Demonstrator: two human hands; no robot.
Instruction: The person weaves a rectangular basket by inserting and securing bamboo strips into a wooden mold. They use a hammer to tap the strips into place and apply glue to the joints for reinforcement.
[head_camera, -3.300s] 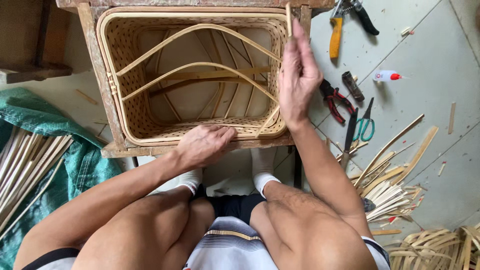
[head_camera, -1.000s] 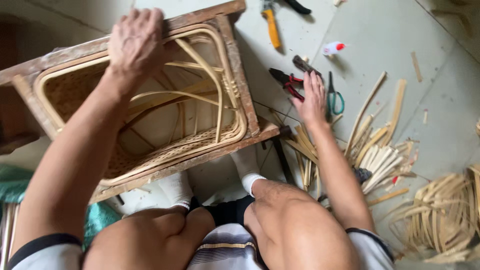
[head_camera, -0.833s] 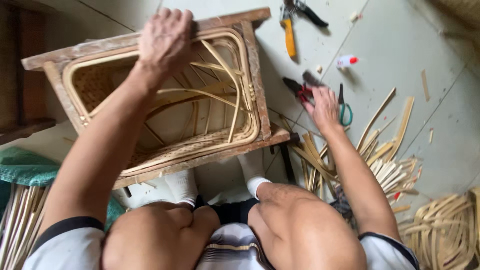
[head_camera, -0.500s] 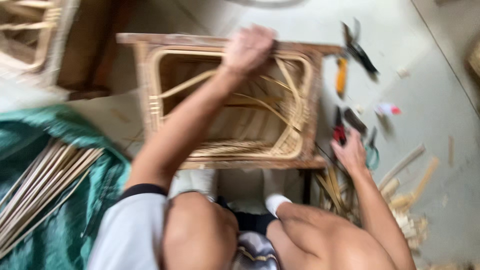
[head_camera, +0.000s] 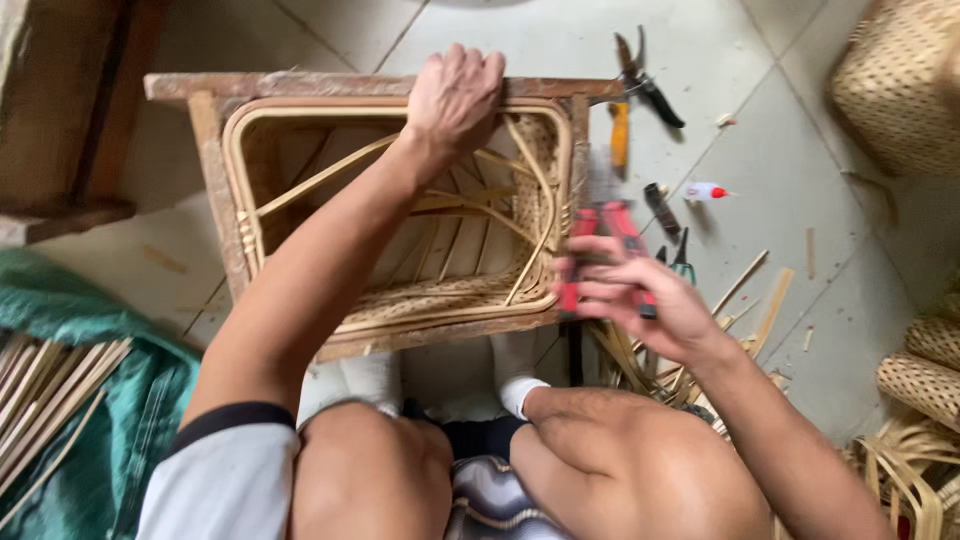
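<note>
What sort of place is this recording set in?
Probably a home or small workshop for basket weaving, worked on a tiled floor. A half-woven basket sits in a wooden frame, split cane strips litter the floor, and the right hand holds red-handled pliers.

Left hand (head_camera: 455, 95) stretched forward, fingers curled; right hand (head_camera: 630, 300) clenched.

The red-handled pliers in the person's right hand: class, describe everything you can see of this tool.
The red-handled pliers are a hand tool with two red grips trimmed in black; their head is blurred by motion. They are held off the floor, beside the right edge of the woven rattan basket in its wooden frame. The right hand wraps its fingers around both grips. Nothing else clearly touches them. Whether the tool is open or closed cannot be told.
</note>
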